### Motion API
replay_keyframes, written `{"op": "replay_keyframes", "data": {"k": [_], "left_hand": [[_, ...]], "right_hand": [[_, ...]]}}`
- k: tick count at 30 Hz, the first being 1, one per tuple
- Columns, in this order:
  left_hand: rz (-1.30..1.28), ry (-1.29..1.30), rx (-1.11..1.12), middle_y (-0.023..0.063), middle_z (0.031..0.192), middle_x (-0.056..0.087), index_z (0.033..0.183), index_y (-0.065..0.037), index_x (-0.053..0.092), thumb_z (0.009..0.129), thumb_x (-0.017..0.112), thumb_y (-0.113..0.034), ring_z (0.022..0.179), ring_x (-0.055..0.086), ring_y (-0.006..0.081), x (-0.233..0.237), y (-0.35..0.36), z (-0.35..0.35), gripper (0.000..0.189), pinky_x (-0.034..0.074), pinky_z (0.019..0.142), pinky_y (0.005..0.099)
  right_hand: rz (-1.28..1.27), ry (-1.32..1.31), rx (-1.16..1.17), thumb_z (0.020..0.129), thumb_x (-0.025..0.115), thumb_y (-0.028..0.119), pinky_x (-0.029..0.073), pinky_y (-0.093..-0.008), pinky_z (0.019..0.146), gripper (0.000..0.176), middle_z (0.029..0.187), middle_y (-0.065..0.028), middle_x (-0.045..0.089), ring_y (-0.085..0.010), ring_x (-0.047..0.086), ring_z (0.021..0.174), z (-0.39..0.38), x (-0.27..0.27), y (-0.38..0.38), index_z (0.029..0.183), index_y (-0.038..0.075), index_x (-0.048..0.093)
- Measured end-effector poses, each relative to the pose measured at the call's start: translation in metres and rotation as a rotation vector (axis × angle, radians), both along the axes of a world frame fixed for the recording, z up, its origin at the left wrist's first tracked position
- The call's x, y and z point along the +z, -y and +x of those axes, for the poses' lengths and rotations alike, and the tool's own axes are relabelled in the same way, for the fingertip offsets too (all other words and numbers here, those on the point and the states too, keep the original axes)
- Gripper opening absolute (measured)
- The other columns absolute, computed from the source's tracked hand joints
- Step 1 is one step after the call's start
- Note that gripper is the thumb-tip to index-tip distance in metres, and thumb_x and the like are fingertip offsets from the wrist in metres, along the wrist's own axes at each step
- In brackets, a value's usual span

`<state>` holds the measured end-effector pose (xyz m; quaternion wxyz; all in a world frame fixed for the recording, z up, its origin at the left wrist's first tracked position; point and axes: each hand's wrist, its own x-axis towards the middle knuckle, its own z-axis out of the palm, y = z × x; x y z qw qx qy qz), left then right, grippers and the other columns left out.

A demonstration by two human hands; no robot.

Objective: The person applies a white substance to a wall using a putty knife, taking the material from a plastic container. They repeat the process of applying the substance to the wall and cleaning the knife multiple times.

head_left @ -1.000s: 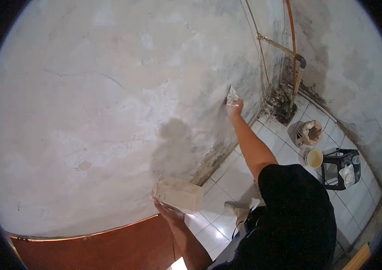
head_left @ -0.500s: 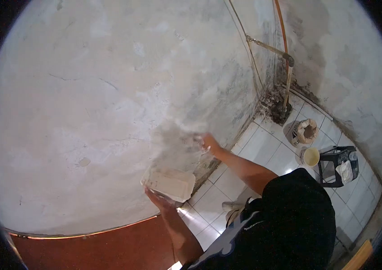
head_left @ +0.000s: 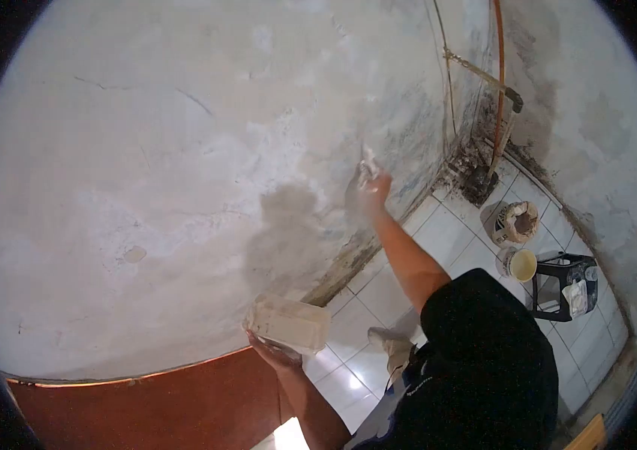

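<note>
Fingers of the left hand (head_left: 279, 355) are clamped on the lower left edge of a pale plastic tub (head_left: 288, 322). The tub's long axis runs across the view, its right end a little lower. Well apart from it, farther out by the wall (head_left: 183, 180), the right hand (head_left: 378, 190) has its fingers closed on a small pale tool (head_left: 368, 166); blur leaves it unclear whether the tool touches the wall. From those right fingers the tub lies down and to the left in the view, so the left hand is far the nearer. Beyond, on the tiled floor (head_left: 438, 229), stand a bucket (head_left: 503, 225), a yellow-lined pot (head_left: 523, 266) just beside it, and a black stool (head_left: 582, 270).
</note>
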<state>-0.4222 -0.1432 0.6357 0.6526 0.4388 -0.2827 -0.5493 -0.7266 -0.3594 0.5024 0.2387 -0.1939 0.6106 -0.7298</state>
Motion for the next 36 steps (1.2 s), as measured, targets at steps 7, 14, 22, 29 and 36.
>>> {"op": "replay_keyframes", "data": {"k": [7, 14, 22, 29, 36], "left_hand": [[0.031, 0.013, -0.027, 0.0094, 0.129, 0.049, 0.134, -0.015, 0.043, 0.091, 0.039, -0.06, 0.116, 0.051, 0.0288, -0.007, 0.008, -0.005, 0.062, 0.047, 0.095, 0.0482], [0.012, 0.072, -0.11, 0.0109, 0.129, 0.048, 0.138, -0.012, 0.038, 0.088, 0.042, -0.063, 0.114, 0.053, 0.0298, 0.022, 0.021, -0.05, 0.071, 0.047, 0.095, 0.049], [-0.061, 0.147, -0.09, 0.0112, 0.132, 0.048, 0.137, -0.007, 0.038, 0.094, 0.04, -0.05, 0.121, 0.047, 0.0277, 0.039, 0.01, -0.076, 0.061, 0.041, 0.099, 0.044], [-0.052, -0.029, -0.096, 0.0101, 0.134, 0.047, 0.137, -0.006, 0.038, 0.095, 0.041, -0.045, 0.123, 0.046, 0.0266, 0.05, 0.009, -0.093, 0.058, 0.036, 0.104, 0.0401], [-0.064, -0.079, -0.186, 0.0135, 0.134, 0.046, 0.137, -0.005, 0.038, 0.093, 0.044, -0.047, 0.122, 0.047, 0.0278, 0.05, 0.014, -0.104, 0.06, 0.039, 0.102, 0.0425]], "right_hand": [[-0.058, -0.465, 0.414, 0.085, 0.056, -0.001, 0.048, -0.0295, 0.061, 0.032, 0.089, -0.0106, 0.065, -0.0128, 0.059, 0.069, 0.053, -0.019, -0.053, 0.117, -0.004, 0.06], [-0.258, 0.167, 0.827, 0.086, 0.058, 0.002, 0.05, -0.0281, 0.069, 0.025, 0.093, -0.0045, 0.066, -0.0118, 0.061, 0.08, 0.039, -0.004, -0.111, 0.111, -0.001, 0.062], [-0.32, 0.66, 0.779, 0.085, 0.063, 0.008, 0.05, -0.0294, 0.08, 0.022, 0.101, -0.0047, 0.066, -0.0137, 0.062, 0.091, 0.022, 0.087, -0.175, 0.107, 0.003, 0.063], [-0.402, 0.395, 0.862, 0.086, 0.062, 0.008, 0.049, -0.0273, 0.083, 0.025, 0.104, -0.0056, 0.065, -0.0134, 0.061, 0.097, 0.012, 0.109, -0.195, 0.109, -0.001, 0.061], [-0.254, 0.133, 0.979, 0.089, 0.063, 0.014, 0.045, -0.0248, 0.086, 0.032, 0.11, -0.0089, 0.066, -0.0119, 0.059, 0.098, 0.008, 0.124, -0.209, 0.113, -0.006, 0.061]]}}
